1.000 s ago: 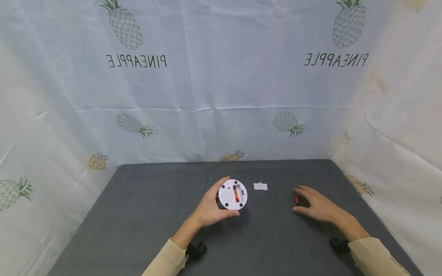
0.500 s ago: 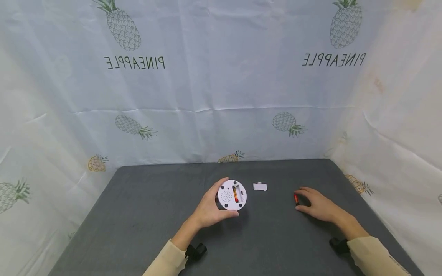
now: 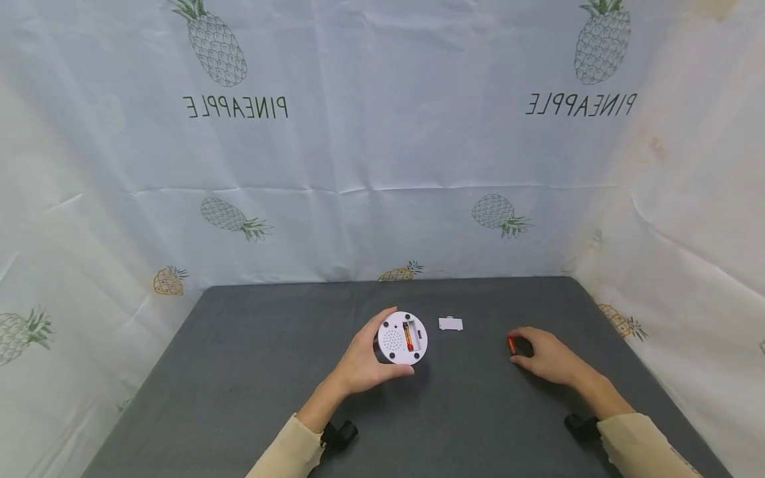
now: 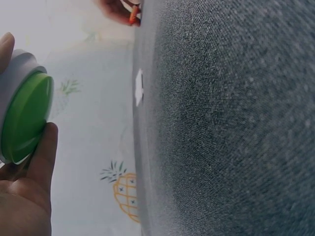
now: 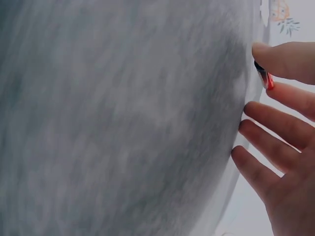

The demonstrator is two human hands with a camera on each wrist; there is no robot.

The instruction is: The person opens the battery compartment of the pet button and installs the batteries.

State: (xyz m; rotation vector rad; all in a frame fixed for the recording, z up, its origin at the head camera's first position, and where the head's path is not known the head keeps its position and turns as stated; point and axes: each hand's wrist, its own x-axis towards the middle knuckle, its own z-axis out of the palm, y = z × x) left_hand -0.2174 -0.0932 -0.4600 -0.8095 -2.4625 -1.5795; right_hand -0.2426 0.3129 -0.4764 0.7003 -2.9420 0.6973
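Note:
My left hand [image 3: 361, 362] grips a round device by its sides, its white base [image 3: 391, 340] facing up. In the base an open battery compartment holds one battery [image 3: 408, 336], with a vacant slot beside it. The left wrist view shows the device's green face [image 4: 28, 115] on the underside. At the right of the table my right hand [image 3: 546, 357] pinches a red and black battery [image 5: 264, 76] between thumb and index finger, its other fingers spread with their tips near the table. On the table between the hands lies a small white battery cover [image 3: 451, 323].
The dark grey table [image 3: 269, 372] spreads under both hands. A white pineapple-print curtain [image 3: 382, 153] hangs behind its far edge and along both sides. Black wrist straps [image 3: 339, 435] sit below the beige sleeves.
My right thumb and index finger have closed on the battery, and it has shifted slightly in their hold. The left hand and the device have stayed in place.

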